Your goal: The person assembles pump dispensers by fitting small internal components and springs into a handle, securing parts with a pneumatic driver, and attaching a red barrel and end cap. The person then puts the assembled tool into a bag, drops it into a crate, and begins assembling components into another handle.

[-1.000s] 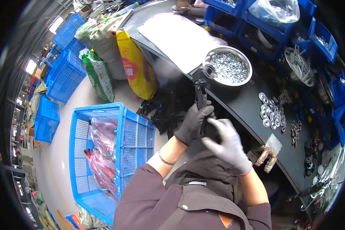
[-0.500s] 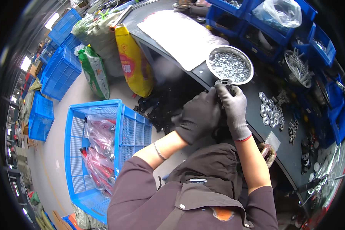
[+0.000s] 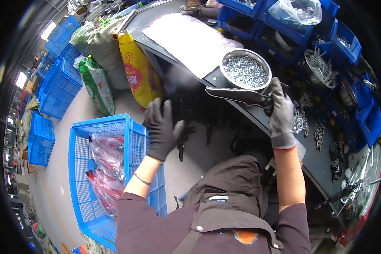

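Observation:
My right hand (image 3: pixel 281 115), in a grey glove, is closed around one end of a long dark tool part (image 3: pixel 237 95). Its flat, tapering length points left across the bench's front edge, just below a steel bowl (image 3: pixel 265 86) of small metal nuts or washers; its exact kind is unclear. My left hand (image 3: pixel 161 131), in a dark glove, is raised with fingers spread and holds nothing. It hangs near the right wall of a blue plastic crate (image 3: pixel 125 122), in which red items wrapped in clear plastic (image 3: pixel 108 173) lie.
On the dark bench (image 3: pixel 311 163) lie a white sheet (image 3: pixel 186 40), washers (image 3: pixel 298 122) and small springs. Blue parts bins (image 3: pixel 279 31) stand behind. Yellow (image 3: pixel 137 72) and green sacks (image 3: pixel 95 84) stand left of the bench, and blue crates (image 3: pixel 59 89) are stacked farther left.
My hands were together by the bowl; now they are apart. The left has moved down and left and opened. My right has moved right, with the long dark part now plainly showing.

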`<act>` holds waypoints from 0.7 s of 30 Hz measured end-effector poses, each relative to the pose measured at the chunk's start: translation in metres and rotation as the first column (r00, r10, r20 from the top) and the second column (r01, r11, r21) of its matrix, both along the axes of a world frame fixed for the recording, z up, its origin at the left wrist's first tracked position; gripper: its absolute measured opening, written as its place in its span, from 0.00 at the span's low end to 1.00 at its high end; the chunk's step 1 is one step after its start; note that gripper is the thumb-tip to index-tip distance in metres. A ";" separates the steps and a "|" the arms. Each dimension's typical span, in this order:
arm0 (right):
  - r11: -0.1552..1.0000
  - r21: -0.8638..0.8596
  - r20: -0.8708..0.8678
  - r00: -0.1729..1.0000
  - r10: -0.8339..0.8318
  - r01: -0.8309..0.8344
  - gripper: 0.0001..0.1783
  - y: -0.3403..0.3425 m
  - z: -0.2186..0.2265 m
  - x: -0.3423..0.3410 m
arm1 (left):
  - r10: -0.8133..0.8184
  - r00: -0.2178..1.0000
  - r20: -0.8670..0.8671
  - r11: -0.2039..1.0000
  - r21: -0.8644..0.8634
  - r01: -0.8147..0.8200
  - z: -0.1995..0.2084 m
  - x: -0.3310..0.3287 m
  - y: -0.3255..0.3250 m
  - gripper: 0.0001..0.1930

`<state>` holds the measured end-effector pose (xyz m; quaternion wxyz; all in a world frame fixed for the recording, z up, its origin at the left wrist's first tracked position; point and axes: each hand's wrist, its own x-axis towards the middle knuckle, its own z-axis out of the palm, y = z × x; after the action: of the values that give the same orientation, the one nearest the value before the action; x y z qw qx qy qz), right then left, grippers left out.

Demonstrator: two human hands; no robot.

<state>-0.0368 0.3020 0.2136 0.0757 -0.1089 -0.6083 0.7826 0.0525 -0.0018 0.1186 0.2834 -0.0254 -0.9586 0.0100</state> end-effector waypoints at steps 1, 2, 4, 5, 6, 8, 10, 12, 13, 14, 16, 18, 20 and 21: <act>0.999 -0.026 0.068 0.997 0.039 -0.037 0.25 -0.002 -0.005 0.000 | -0.105 0.988 -0.117 0.989 0.089 0.116 0.030 -0.004 0.027 0.38; 0.998 -0.063 0.086 0.996 0.010 -0.005 0.24 -0.006 -0.015 0.000 | -0.239 0.971 0.008 0.962 0.140 0.235 0.062 -0.007 0.050 0.36; 0.963 -0.247 -0.008 0.994 0.112 -0.111 0.21 -0.017 -0.025 0.011 | -0.367 0.923 0.113 0.919 0.195 0.342 0.073 -0.022 0.080 0.35; 0.947 -0.259 0.065 0.975 0.211 -0.188 0.18 -0.018 -0.023 0.018 | -0.415 0.907 -0.076 0.905 0.075 0.420 0.053 -0.036 0.091 0.33; 0.941 -0.232 0.045 0.964 0.262 -0.245 0.18 -0.022 -0.021 0.026 | -0.470 0.846 -0.252 0.880 -0.058 0.472 0.042 -0.045 0.098 0.31; 0.944 -0.199 0.018 0.962 0.274 -0.265 0.18 -0.011 -0.015 0.040 | -0.498 0.845 -0.195 0.774 0.338 0.535 0.043 -0.041 0.106 0.29; 0.805 -0.329 -0.129 0.868 0.480 -0.494 0.20 0.005 -0.005 0.057 | -0.592 0.802 -0.072 0.462 0.785 0.412 0.040 -0.034 0.112 0.25; 0.921 -0.146 -0.088 0.932 0.352 -0.362 0.20 0.012 -0.002 0.068 | -0.714 0.699 -0.052 0.041 0.992 0.116 0.048 -0.035 0.125 0.28; 0.970 0.046 -0.065 0.969 0.240 -0.237 0.20 0.014 -0.002 0.073 | -0.791 0.606 -0.088 -0.323 0.901 -0.290 0.054 -0.034 0.132 0.31; 0.969 0.141 -0.091 0.972 0.218 -0.204 0.19 0.014 -0.011 0.076 | -0.774 0.590 -0.229 -0.449 0.856 -0.258 0.054 -0.032 0.152 0.33; 0.864 0.489 -0.287 0.913 0.290 -0.121 0.21 0.015 -0.037 0.078 | -0.787 0.590 -0.180 -0.335 0.928 -0.164 0.054 -0.029 0.172 0.33; 0.849 0.514 -0.190 0.949 0.250 -0.121 0.23 0.009 -0.027 0.093 | -0.727 0.670 -0.147 -0.193 0.981 0.005 0.051 -0.029 0.195 0.30; 0.837 0.533 -0.131 0.966 0.224 -0.122 0.20 0.018 -0.024 0.097 | -0.773 0.634 -0.029 -0.160 0.976 -0.149 0.056 -0.026 0.198 0.26; 0.829 0.549 -0.103 0.975 0.194 -0.107 0.19 0.031 -0.025 0.100 | -0.811 0.580 0.082 -0.118 0.947 -0.299 0.068 -0.023 0.203 0.22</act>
<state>0.0627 0.3326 0.1883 0.0881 0.0262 -0.8028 0.5891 0.0295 0.2011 0.1867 -0.2028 -0.0455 -0.6262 -0.7515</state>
